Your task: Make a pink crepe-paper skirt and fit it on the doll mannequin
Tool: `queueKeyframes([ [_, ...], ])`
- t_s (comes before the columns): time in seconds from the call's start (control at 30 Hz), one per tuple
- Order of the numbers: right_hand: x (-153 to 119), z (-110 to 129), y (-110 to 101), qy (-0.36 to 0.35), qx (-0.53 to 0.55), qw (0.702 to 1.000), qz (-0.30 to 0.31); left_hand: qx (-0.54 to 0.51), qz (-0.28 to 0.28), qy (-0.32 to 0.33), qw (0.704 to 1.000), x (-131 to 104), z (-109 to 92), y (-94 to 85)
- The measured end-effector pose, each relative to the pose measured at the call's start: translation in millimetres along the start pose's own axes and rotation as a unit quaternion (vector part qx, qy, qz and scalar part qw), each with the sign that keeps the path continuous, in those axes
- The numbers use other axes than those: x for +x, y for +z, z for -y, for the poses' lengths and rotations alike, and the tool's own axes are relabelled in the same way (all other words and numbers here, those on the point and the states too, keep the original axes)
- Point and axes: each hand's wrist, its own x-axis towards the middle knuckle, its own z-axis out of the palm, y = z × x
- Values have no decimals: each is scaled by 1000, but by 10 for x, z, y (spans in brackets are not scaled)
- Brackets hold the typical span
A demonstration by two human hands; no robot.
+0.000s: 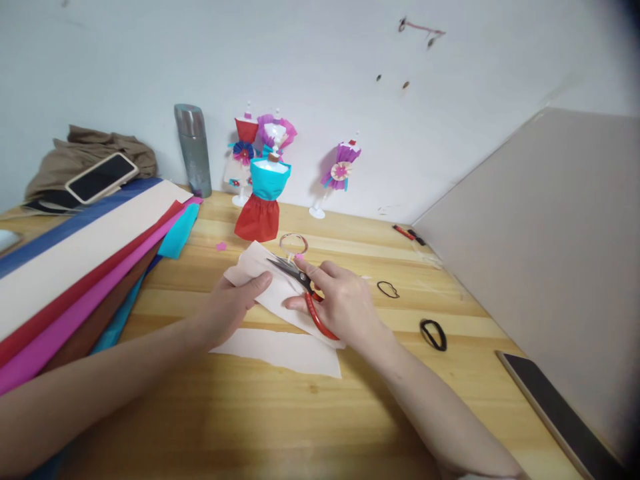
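Note:
My left hand (pixel 240 301) pinches the edge of a pale sheet of paper (pixel 276 299), thumb on top and fingers underneath. In my right hand (pixel 345 293) is a pair of red-handled scissors (pixel 316 313), gripped by the handles. Their dark blades point up and left and lie over the sheet. Part of the sheet is hidden behind the scissors and my right hand. A separate pale strip (pixel 280 350) with a wavy edge lies flat on the table just below the sheet.
Small dress forms, one in a turquoise and red dress (pixel 270 181), another in purple (pixel 344 167), stand at the back beside a grey bottle (pixel 194 153). Coloured paper sheets (pixel 100 257) spread along the left, near a phone (pixel 103 177). Black bands (pixel 433 335) and a dark tablet-like device (pixel 555 407) lie right.

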Motion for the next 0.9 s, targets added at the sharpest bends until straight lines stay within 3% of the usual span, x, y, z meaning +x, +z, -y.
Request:
queueKeyframes([
  [0.43, -1, 23, 10, -11, -69, 997, -30, 73, -45, 10, 996, -32, 40, 3],
  [0.63, -6, 8, 17, 4, -72, 997, -12, 119, 11, 61, 991, -29, 10, -12],
  [0.9, -15, 31, 28, 14, -64, 998, 0, 134, 26, 72, 988, -39, 15, -25],
])
